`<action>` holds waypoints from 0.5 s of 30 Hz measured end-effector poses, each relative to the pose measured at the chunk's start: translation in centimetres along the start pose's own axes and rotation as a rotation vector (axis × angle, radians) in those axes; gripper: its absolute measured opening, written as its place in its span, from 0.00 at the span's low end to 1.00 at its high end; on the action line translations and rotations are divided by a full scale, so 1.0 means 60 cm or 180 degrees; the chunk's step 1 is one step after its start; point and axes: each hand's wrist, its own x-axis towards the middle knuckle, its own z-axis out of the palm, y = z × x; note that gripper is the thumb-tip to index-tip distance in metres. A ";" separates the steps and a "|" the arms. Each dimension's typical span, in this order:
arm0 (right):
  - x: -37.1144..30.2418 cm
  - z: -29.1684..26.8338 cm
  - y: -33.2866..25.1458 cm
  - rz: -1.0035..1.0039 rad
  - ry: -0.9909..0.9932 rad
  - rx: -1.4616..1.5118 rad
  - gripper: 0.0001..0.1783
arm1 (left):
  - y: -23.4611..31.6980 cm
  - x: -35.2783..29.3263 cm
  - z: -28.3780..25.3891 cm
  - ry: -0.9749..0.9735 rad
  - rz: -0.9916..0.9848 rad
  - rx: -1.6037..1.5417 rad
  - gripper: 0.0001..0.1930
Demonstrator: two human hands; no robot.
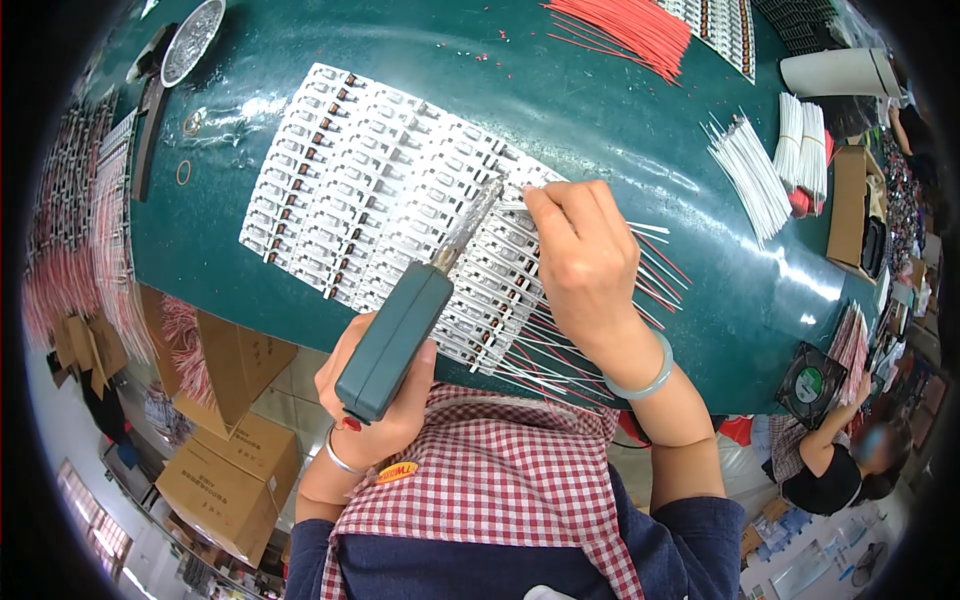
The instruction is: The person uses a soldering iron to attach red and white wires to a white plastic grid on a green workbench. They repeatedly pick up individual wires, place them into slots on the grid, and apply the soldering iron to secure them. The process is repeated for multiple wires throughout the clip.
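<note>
My left hand (402, 412) is wrapped round the dark green body of a soldering gun (395, 340). Its metal tip slants up and away over a large white panel of small circuit boards (335, 180) on the table. Close to that tip, my right hand (588, 265) pinches the end of a white wire (512, 206) at the panel's right side. Below it, rows of white and red wires (560, 365) lie across the panel's right part and fan out past its edge. Part of the wires is hidden under my right hand.
Red wires (625, 35) lie at the far edge of the green table (700, 330), white wires (750, 178) at the right. A metal dish (192, 42) stands far left near rubber bands (183, 173). Cartons (230, 480) stand lower left; a small fan (808, 385) and a person (820, 470) are right.
</note>
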 end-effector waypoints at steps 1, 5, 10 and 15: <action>0.000 0.001 0.000 -0.0006 0.0007 -0.0003 0.14 | 0.005 0.005 0.000 -0.0007 0.0012 0.0015 0.11; 0.003 0.001 -0.001 -0.0019 -0.0001 -0.0019 0.14 | 0.007 0.010 0.004 -0.0049 0.0079 0.0093 0.10; 0.003 0.001 -0.003 -0.0010 -0.0060 -0.0050 0.14 | 0.009 0.013 0.005 -0.0070 -0.0026 0.0056 0.10; 0.005 0.000 -0.005 -0.0007 -0.0089 -0.0049 0.14 | 0.004 0.009 0.005 -0.0045 0.0044 0.0101 0.10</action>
